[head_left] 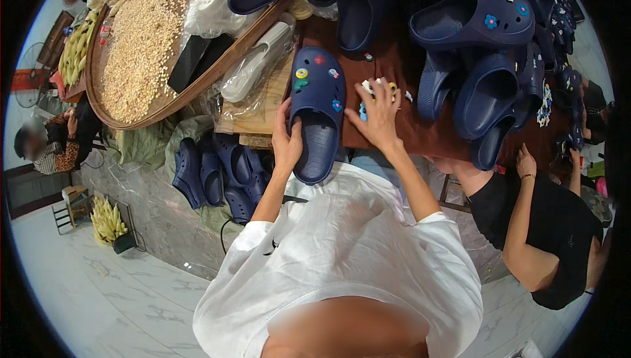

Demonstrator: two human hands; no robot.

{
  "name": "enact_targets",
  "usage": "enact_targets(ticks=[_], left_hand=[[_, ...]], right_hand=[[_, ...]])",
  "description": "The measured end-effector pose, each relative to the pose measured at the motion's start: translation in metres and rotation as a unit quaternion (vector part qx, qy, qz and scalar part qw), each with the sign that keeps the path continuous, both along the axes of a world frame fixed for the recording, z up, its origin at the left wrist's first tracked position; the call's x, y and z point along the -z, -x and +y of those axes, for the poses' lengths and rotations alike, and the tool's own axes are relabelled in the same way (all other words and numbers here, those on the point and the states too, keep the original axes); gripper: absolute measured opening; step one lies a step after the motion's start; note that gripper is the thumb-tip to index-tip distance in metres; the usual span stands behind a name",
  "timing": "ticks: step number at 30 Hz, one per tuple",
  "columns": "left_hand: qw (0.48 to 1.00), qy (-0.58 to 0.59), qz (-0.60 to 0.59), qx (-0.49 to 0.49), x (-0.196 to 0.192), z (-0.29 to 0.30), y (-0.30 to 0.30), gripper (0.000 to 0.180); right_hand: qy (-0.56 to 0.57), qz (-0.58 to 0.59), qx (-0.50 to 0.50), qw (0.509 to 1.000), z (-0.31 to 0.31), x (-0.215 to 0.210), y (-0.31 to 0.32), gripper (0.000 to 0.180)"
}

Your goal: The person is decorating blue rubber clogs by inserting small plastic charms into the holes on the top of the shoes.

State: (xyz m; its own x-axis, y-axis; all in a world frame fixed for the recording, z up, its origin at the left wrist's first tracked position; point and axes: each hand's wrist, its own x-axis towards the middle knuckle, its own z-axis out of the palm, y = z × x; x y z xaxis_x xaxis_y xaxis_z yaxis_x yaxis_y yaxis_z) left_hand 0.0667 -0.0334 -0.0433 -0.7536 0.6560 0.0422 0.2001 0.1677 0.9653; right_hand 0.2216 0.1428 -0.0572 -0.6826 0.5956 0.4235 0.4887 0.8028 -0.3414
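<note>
My left hand (287, 140) is closed round the left side of a navy blue clog (317, 144), near its foot opening. The clog's toe points away from me. Several small colourful charms sit in its toe holes, among them a yellow-and-white ring, a green piece, a red one and a blue flower. Just to the right, my right hand (379, 115) reaches over a small group of loose charms (393, 87) on the brown cloth (427, 138). Its fingers are spread, and partly hide the charms. Whether a fingertip touches one, I cannot tell.
Navy clogs (486, 95) are heaped at the right, and more clogs (213, 171) lie below on the left. A woven tray (141, 121) of corn kernels stands at the far left, beside a light grey clog (259, 59) in plastic. Another person (532, 226) in black works at the right.
</note>
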Motion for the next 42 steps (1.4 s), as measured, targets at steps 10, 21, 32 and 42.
enact_targets(ticks=[10,21,32,42], left_hand=[[0.989,0.072,0.132,0.008,-0.005,0.007,0.01,0.045],[0.978,-0.021,0.206,-0.031,-0.049,0.004,-0.036,0.03],[0.964,0.219,0.127,0.083,-0.04,0.069,0.067,0.071],[0.947,0.218,0.188,0.14,-0.032,0.083,0.082,0.056]], right_hand=[[-0.02,0.04,0.05,0.998,0.052,0.02,0.018,0.023],[-0.012,-0.018,0.036,0.999,0.076,0.028,0.048,0.021],[0.362,0.106,-0.026,0.926,-0.006,-0.036,0.035,0.042],[0.263,0.145,-0.001,0.954,-0.035,-0.017,0.037,0.018]])
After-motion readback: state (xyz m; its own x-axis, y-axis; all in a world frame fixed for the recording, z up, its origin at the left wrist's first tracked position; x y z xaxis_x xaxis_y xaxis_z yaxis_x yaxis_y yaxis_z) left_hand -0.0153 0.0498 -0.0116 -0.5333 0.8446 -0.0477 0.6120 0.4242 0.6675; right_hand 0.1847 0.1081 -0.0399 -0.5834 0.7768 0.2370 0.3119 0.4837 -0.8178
